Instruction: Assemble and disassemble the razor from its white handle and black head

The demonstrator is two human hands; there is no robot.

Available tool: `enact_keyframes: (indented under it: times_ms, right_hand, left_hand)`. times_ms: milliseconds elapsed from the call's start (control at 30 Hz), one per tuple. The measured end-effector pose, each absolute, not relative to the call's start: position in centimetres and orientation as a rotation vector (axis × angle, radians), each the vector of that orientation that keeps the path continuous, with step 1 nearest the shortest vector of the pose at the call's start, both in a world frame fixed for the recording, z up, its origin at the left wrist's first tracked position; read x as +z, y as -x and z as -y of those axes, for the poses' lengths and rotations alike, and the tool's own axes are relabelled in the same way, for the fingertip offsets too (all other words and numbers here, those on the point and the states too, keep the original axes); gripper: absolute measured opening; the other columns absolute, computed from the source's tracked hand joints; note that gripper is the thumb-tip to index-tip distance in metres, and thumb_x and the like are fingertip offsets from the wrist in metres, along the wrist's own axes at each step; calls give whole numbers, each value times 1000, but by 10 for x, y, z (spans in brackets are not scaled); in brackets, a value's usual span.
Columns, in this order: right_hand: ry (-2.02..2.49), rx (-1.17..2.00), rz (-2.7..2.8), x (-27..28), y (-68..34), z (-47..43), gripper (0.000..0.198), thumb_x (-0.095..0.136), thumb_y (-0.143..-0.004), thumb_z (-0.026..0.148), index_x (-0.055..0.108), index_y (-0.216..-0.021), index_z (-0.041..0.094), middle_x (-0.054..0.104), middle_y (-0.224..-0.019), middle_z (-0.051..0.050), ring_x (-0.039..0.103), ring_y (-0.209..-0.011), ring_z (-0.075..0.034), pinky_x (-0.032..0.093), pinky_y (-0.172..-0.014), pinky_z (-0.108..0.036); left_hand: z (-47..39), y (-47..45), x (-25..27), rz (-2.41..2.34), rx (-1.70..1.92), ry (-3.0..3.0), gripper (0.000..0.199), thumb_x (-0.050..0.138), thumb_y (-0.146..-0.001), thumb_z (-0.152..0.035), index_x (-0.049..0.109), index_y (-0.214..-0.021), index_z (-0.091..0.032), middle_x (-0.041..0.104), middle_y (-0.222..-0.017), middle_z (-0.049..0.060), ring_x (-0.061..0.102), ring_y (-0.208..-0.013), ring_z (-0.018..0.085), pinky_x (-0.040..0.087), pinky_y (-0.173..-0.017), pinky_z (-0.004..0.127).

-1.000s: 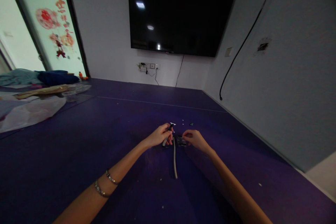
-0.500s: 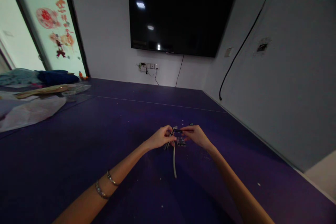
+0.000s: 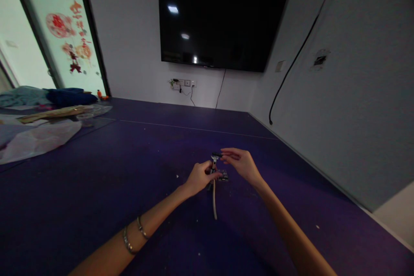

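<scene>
Two pieces seem to meet just beyond the pale stick (image 3: 214,202): a razor-like tool (image 3: 214,162), wrapped in the grip of the left hand (image 3: 199,178) as if to steady it, and a dark strip (image 3: 217,154) pinched by the right hand (image 3: 242,164).

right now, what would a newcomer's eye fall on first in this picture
Probably the black television on the far wall, with reflected lights showing. Next, below it, over the purple surface, the left hand grips a small silvery object while the right hand seems to pinch the dark piece at its top. At left, red decorations mark the glass door.
</scene>
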State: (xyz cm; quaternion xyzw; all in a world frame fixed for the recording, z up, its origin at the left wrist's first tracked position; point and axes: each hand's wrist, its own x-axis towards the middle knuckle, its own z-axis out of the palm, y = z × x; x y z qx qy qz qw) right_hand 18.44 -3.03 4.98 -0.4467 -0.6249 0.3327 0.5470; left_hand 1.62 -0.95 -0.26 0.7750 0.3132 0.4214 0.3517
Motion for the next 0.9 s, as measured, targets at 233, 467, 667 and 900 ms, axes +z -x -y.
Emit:
enact_keyframes:
  times_ms: [233, 467, 667, 900]
  right_hand:
    - [1038, 795, 1520, 49, -183, 32, 24, 63, -66, 18, 67, -90, 17, 70, -80, -5, 67, -76, -19, 53, -75, -33]
    - [1047, 783, 1539, 51, -180, 33, 25, 66, -64, 20, 68, -89, 17, 70, -82, -6, 66, -78, -19, 53, -75, -33]
    - [1047, 765, 1560, 53, -178, 35, 23, 66, -64, 20, 68, -87, 17, 70, -83, -6, 66, -79, -19, 52, -76, -33]
    - [1005, 718, 1645, 55, -178, 38, 16, 63, -68, 20, 64, -84, 18, 67, -81, -4, 65, -77, -16, 52, -75, -31]
  left_hand:
    - [10, -16, -6, -771, 1121, -1992, 32, 64, -70, -45, 57, -75, -15, 61, -62, -1, 57, -56, 12, 44, -55, 23]
    - [11, -17, -3, -767, 1061, -1952, 28, 64, -71, -42, 55, -75, -15, 60, -62, -1, 58, -55, 12, 45, -55, 24]
    - [12, -17, -3, -739, 1043, -1881, 28, 65, -70, -41, 54, -75, -15, 58, -59, -3, 57, -51, 12, 45, -52, 23]
    - [14, -16, -1, -771, 1026, -1854, 29, 64, -71, -42, 56, -71, -14, 59, -57, -2, 57, -47, 11, 43, -48, 22]
